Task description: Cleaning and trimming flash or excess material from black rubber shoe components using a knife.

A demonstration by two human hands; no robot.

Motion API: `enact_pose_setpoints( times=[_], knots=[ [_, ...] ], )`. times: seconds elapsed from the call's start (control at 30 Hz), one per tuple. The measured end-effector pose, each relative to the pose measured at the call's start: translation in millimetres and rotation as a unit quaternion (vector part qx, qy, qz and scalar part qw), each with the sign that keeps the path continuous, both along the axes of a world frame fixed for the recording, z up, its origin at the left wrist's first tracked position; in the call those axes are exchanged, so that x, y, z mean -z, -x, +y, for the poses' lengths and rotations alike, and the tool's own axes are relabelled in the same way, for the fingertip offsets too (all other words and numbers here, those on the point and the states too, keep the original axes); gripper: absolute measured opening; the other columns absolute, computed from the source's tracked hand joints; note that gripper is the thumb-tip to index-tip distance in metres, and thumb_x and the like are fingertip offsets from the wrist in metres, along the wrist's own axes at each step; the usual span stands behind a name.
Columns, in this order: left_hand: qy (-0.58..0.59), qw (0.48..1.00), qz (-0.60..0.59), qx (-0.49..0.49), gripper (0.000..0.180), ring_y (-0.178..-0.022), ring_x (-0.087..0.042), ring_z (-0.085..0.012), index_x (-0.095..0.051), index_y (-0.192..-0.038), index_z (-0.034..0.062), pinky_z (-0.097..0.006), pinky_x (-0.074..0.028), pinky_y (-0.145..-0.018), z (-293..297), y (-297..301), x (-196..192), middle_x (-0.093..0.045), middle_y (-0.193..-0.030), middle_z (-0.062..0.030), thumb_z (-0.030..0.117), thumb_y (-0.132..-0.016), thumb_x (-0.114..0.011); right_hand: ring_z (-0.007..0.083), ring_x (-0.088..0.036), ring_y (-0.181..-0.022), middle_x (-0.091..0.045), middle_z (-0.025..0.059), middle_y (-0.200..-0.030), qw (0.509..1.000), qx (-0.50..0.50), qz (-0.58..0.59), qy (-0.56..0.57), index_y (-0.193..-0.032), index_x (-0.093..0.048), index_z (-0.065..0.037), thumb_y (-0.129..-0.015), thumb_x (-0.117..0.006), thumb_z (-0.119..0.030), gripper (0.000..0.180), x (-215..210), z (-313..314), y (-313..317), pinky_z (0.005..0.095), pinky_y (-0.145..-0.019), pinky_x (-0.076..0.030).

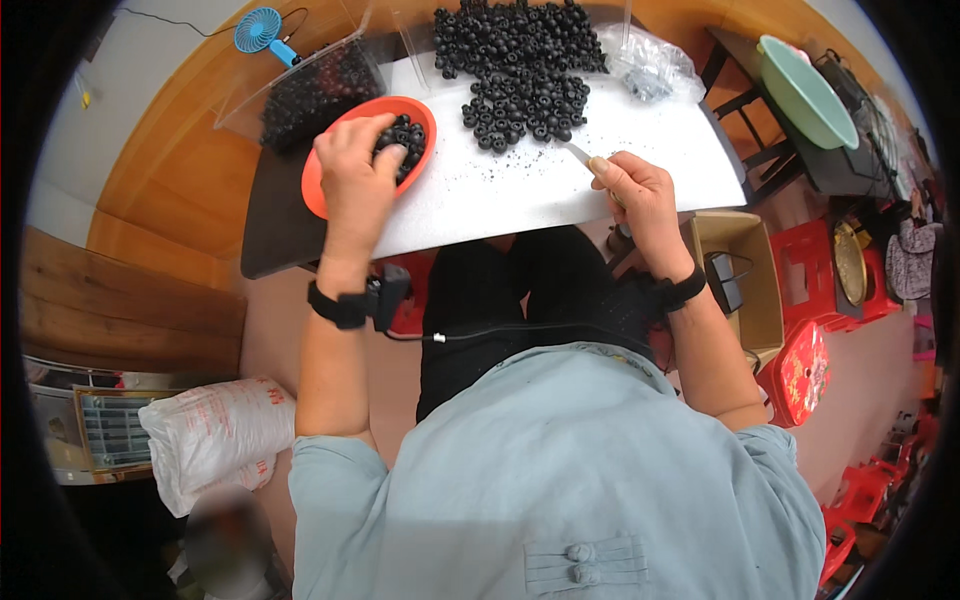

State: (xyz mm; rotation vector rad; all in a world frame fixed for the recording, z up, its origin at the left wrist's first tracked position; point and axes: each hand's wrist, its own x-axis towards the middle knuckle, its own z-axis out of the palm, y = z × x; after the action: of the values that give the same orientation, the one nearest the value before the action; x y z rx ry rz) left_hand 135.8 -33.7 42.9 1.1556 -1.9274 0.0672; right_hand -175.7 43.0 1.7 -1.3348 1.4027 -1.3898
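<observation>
My left hand (352, 150) is over an orange-red bowl (315, 185), its fingers curved and its thumb apart from them. Black round beads (408, 135) lie in that bowl beside the thumb and fingertips; the palm side is hidden. In my right hand (640, 188) is a small knife (577, 153), its handle mostly covered by the fingers. The blade points up and left, its tip close to the near edge of a large heap of black beads (525, 105) with holes in them. Dark crumbs are scattered on the white board (450, 215) below the heap.
Behind the bowl stands a clear bin (330, 85) of dark pieces, with a blue fan (262, 32) by it. A clear plastic bag (655, 70) lies right of the heap. Beyond the table's right are a green basin (808, 95) and a cardboard box (765, 300).
</observation>
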Motion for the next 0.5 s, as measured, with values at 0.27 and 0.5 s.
enact_pose_setpoints(
  times=[0.27,0.5],
  knots=[
    [-0.020,0.974,0.117,0.194,0.023,-0.093,-0.059,-0.0330,-0.070,-0.099,0.0007,-0.042,-0.050,-0.083,44.8,49.9,43.0,-0.064,-0.092,-0.0128,-0.005,-0.077,-0.070,0.0090,-0.044,-0.046,-0.049,-0.0015,-0.056,0.995,0.003,-0.054,-0.087,-0.078,-0.065,-0.004,-0.100,-0.062,-0.031,0.035,-30.0,-5.6,10.8,0.0251,-0.045,-0.032],
    [0.011,0.995,0.038,0.096,0.036,-0.114,-0.053,-0.0351,-0.067,-0.117,0.0010,-0.044,-0.045,-0.098,22.4,73.1,44.9,-0.063,-0.116,-0.0157,0.003,-0.081,-0.071,0.0103,-0.043,-0.045,-0.049,-0.0007,-0.056,0.991,0.002,-0.084,-0.105,-0.079,-0.064,-0.003,-0.101,-0.058,-0.027,0.033,-30.5,-6.1,9.3,0.0256,-0.043,-0.029]
  ],
)
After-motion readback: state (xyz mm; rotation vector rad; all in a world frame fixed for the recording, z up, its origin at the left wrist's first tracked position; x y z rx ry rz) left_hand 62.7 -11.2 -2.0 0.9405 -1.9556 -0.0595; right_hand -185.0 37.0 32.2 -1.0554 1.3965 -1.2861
